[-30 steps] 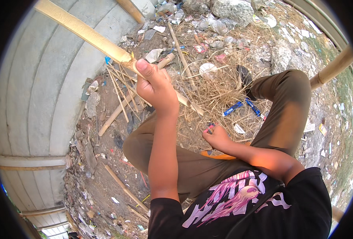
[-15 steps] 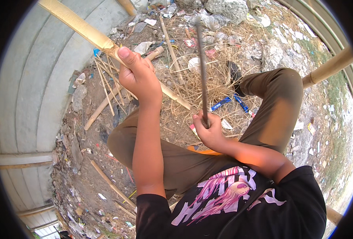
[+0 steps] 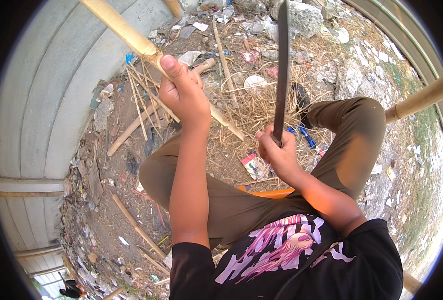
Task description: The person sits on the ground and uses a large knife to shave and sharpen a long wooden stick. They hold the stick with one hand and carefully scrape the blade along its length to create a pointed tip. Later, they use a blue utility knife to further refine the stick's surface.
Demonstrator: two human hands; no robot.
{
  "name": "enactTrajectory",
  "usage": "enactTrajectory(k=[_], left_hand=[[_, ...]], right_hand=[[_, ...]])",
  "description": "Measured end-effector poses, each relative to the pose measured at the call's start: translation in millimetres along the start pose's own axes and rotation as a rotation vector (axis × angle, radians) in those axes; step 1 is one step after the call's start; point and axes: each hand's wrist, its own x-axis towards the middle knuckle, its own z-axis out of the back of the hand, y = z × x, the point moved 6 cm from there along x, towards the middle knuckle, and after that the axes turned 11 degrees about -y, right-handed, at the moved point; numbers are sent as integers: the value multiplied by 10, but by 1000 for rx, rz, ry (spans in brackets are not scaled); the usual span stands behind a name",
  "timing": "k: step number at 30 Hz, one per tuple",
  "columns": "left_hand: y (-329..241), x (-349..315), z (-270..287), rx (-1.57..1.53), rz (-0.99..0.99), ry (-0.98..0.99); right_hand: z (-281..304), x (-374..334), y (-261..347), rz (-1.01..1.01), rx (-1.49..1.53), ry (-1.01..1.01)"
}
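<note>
The bamboo strip (image 3: 124, 28) runs off the top edge, and the left hand (image 3: 185, 100) hides the part it grips. The right hand (image 3: 283, 155) covers much of the lower end of the knife (image 3: 283, 65). Trousers (image 3: 241, 209) partly cover an orange thing (image 3: 271, 193) (a dark shape (image 3: 71, 289), lower left, is too small to tell).

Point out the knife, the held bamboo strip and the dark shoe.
Knife (image 3: 283, 70): head view, middle of the blade.
Bamboo strip (image 3: 125, 29): head view, pale upper stretch.
Shoe (image 3: 301, 100): head view, dark top side.
</note>
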Motion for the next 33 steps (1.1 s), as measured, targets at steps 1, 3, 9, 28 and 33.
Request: enactTrajectory(k=[1, 3, 9, 28, 33], left_hand=[[13, -9, -26, 8, -17, 3], [36, -28, -97, 13, -51, 21], [25, -27, -99, 1, -5, 67], [31, -202, -142, -149, 95, 267], [56, -123, -90, -136, 102, 226]], right_hand=[[75, 37, -15, 202, -59, -90], [107, 57, -430, 63, -346, -67], [60, -45, -981, -799, -349, 194], [104, 26, -733, -519, -327, 53], [56, 83, 146, 147, -81, -97]])
